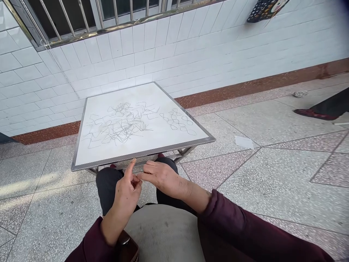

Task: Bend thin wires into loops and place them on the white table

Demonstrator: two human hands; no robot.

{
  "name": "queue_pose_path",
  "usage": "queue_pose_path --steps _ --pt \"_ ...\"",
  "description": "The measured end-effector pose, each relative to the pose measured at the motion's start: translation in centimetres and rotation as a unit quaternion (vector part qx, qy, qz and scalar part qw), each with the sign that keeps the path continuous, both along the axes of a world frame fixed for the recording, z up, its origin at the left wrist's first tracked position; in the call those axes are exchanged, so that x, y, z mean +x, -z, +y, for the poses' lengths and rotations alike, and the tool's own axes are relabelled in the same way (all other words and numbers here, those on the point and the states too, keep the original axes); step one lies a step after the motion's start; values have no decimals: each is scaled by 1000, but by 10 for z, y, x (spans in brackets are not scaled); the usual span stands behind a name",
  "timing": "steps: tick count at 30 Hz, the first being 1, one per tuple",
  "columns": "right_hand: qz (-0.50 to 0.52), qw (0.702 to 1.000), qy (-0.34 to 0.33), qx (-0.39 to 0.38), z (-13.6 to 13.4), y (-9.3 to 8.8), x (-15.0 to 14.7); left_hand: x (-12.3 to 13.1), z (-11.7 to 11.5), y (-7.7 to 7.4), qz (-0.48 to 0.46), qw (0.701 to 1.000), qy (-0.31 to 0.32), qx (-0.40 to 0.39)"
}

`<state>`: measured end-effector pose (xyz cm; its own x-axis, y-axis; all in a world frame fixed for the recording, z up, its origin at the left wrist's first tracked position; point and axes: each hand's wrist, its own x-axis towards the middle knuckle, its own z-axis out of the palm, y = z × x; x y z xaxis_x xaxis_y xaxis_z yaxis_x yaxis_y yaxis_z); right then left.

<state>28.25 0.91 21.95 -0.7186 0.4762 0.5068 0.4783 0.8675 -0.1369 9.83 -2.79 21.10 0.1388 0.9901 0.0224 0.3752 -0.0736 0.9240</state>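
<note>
My left hand (pixel 127 189) is raised over my lap, its index finger pointing up and the other fingers curled in. Against its fingertips, my right hand (pixel 163 178) is closed in a pinch. Whatever lies between the fingers is too small or thin to make out. Just beyond both hands stands a white table (pixel 133 151) with a grey metal rim. Many thin, dark, bent wire-like pieces (pixel 124 125) lie tangled on its left and middle. Toward the right side is a group of closed loops (pixel 178 121) of the same thin material.
A white tiled wall (pixel 163 54) with a barred window (pixel 95 16) runs behind the table. On the speckled floor (pixel 272 174) lies a white piece of paper (pixel 244 142). Another person's leg and dark red shoe (pixel 316 114) show at the right. A patterned bag (pixel 265 10) hangs at the upper right.
</note>
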Motion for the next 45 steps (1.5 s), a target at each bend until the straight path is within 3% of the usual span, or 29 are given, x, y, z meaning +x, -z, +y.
queue_pose_path --steps 12,25,35,45 --pt "4 999 -40 -22 3 -6 6 -2 -2 3 7 999 28 -23" --pt "-13 994 -83 -66 8 -13 10 3 -3 4 -7 1000 19 -21" --pt "147 981 16 -122 -2 1 5 1 -2 -3 -154 982 -4 -108" --pt "142 982 -9 -128 -1 0 4 1 -5 -1 -139 986 -13 -87"
